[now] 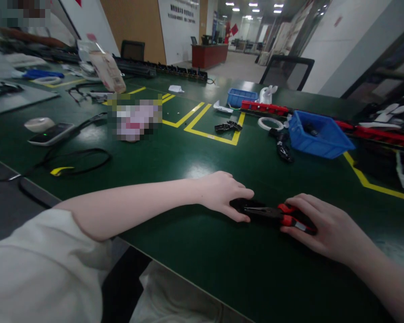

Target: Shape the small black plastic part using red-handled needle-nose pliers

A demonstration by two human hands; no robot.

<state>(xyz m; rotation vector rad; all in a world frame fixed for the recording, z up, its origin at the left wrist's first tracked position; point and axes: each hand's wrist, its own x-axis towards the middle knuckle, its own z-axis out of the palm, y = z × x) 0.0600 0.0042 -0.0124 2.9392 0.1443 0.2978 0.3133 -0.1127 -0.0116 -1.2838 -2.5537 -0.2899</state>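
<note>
My right hand (pixel 319 224) is closed around the red-and-black handles of a pair of long-nose pliers (pixel 271 212), whose jaws point left. Just beyond the jaw tips, my left hand (pixel 222 193) has its thumb and fingers bent around a small black part (pixel 239 204). Most of that part lies behind the fingers, so its kind cannot be made out. The pliers' tips overlap it or lie right beside it. Both hands are low over the green table (pixel 195 242), near its front edge.
A blue bin (pixel 319 139) with dark parts stands at the right, beside a black wrapped bundle (pixel 283 146) and a white ring (pixel 270 124). Black pieces (pixel 228 127) lie within yellow tape. Cables, a phone-like device (pixel 52 134) and a bottle (pixel 106 67) are leftward. Another person sits far left.
</note>
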